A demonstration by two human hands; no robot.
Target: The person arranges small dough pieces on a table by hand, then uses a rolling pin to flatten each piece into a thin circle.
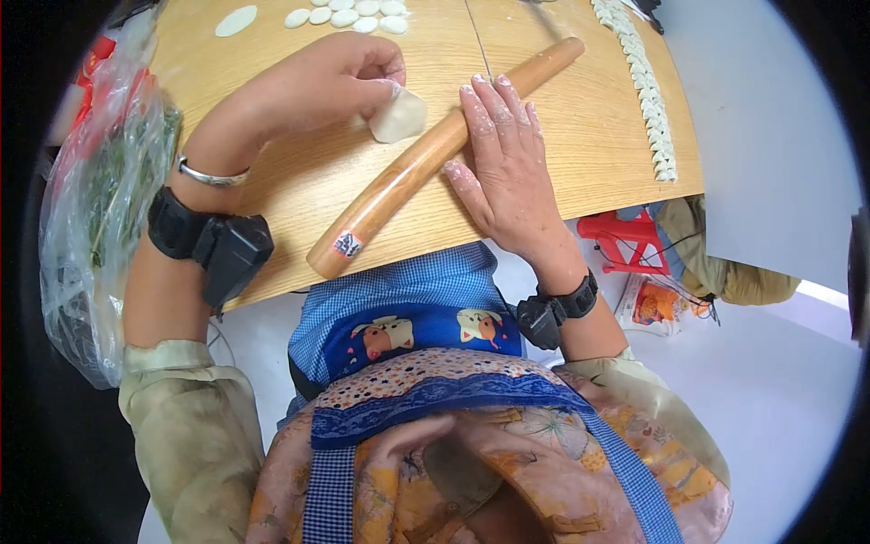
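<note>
A pale dough wrapper is pinched at its upper left edge by my left hand, whose fingers are curled closed. Its lower part lies against or just beside the wooden rolling pin. The pin slants across the table from lower left to upper right. Lying flat over the pin's middle, my right hand has its fingers stretched out and the thumb apart. Flour whitens the fingertips of both hands. Several round dough wrappers lie at the table's far side, with a larger oval dough piece to their left.
A long row of shaped dough pieces runs along the right side of the wooden table. Clear plastic bags with greens hang at the left edge. A red stool stands below right.
</note>
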